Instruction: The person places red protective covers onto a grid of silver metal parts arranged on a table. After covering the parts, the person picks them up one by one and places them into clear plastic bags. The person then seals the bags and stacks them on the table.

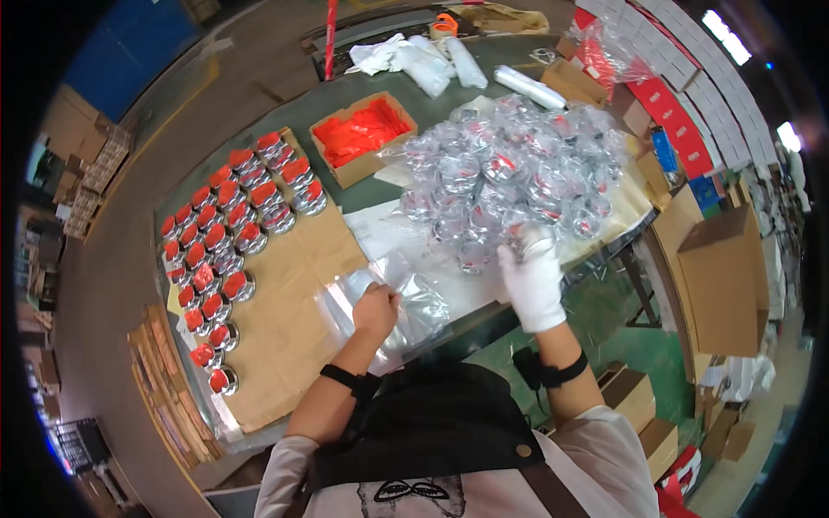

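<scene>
Clear plastic is what both hands work with. The left hand (pixel 376 308), bare, presses down with bent fingers on a stack of flat transparent bags (pixel 393 298) that lies on the green table (pixel 285 121), just in front of the person's body; it seems to pinch the top bag, but I cannot tell this for sure. The right hand (pixel 531 278) wears a white glove and reaches into the near edge of a big heap of wrapped round tins (pixel 509 173). Its fingers are closed around one piece of the heap, though what exactly it grasps is hidden by the shiny wrapping.

To the left, on a sheet of brown cardboard (pixel 285 319), many small silver tins with red tops (pixel 226 233) stand in rows, close together. Behind them an open carton (pixel 363 138) holds red pieces. At the far end of the table lie white gloves or cloths (pixel 406 56), a roll of orange tape (pixel 445 24) and a rolled clear sleeve (pixel 528 86). Right of the table an open brown box (pixel 721 276) stands on the floor, with red packages (pixel 661 104) beyond it.
</scene>
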Demonstrator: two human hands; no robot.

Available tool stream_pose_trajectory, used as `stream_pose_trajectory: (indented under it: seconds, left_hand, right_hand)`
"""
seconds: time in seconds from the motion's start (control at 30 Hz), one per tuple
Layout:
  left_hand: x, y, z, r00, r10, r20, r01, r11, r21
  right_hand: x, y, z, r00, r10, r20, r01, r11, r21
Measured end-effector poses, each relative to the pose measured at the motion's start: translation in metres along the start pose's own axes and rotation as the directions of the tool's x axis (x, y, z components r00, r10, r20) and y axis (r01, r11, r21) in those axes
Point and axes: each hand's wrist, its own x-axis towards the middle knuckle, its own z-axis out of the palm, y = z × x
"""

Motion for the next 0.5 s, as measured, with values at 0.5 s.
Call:
stream_pose_trajectory:
  seconds: [0.5]
  left_hand:
    - [-0.142, -0.125, -0.158, 0.953, -0.303, 0.013, 0.121, 0.338, -0.933]
  right_hand:
    - [-0.068, -0.236, 0.173, 0.296, -0.385, 0.874, -0.834, 0.342, 0.434]
